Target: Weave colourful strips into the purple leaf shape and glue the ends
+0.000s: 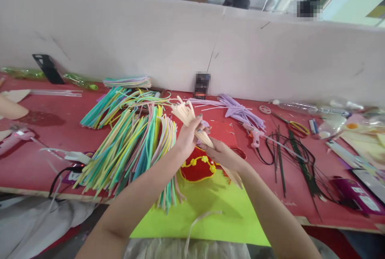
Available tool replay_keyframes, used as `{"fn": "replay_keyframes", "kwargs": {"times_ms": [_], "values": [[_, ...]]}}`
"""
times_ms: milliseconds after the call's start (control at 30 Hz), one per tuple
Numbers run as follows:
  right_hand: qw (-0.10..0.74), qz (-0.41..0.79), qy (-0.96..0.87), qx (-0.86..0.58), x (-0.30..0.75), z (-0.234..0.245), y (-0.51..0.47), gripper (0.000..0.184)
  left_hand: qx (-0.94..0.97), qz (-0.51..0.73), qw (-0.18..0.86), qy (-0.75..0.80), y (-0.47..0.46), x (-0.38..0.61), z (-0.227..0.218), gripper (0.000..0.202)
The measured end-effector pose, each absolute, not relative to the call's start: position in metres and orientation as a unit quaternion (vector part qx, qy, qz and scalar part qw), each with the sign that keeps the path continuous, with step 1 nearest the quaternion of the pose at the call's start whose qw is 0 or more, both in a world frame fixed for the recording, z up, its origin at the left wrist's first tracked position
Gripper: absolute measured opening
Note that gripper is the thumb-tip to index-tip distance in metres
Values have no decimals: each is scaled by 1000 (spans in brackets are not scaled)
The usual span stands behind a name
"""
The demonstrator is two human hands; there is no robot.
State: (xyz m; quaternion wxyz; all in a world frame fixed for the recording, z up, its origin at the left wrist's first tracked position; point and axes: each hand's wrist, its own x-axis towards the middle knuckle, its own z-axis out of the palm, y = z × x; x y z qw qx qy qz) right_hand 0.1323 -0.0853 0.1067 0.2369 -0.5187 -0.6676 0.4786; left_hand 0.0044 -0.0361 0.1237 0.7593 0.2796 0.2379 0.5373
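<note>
Both hands grip one bundle of cream pipe cleaners [183, 111] over the middle of the work area. My left hand [190, 135] is closed around its upper part, just below the fanned, bent ends. Lower down, my right hand [223, 154] is wrapped round the same bundle, whose far ends come out beneath my right wrist. Under the hands lies a red piece with yellow flower trim [197, 164], partly hidden by them. It rests on a lime-green sheet [222, 223], where one loose pale strip [198, 221] also lies.
Large piles of coloured pipe cleaners [120, 146] spread on the left of the red table [24, 170]. Purple pipe cleaners [237, 110], a pink glue gun [256, 136], scissors [296, 128] and tangled black cords lie right. Another person's arm [12, 106] reaches in at left.
</note>
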Motion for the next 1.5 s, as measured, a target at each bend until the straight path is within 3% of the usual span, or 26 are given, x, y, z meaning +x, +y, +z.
{"fn": "replay_keyframes", "kwargs": {"times_ms": [400, 933, 1500], "values": [[190, 464, -663, -556, 120, 106, -96, 35, 221, 609, 726, 230, -19, -18, 130, 43], [140, 255, -762, -579, 116, 86, -98, 20, 154, 660, 664, 316, -10, -22, 118, 42], [180, 420, -707, -540, 134, 106, -102, 34, 118, 649, 705, 260, 3, -42, 118, 48]]}}
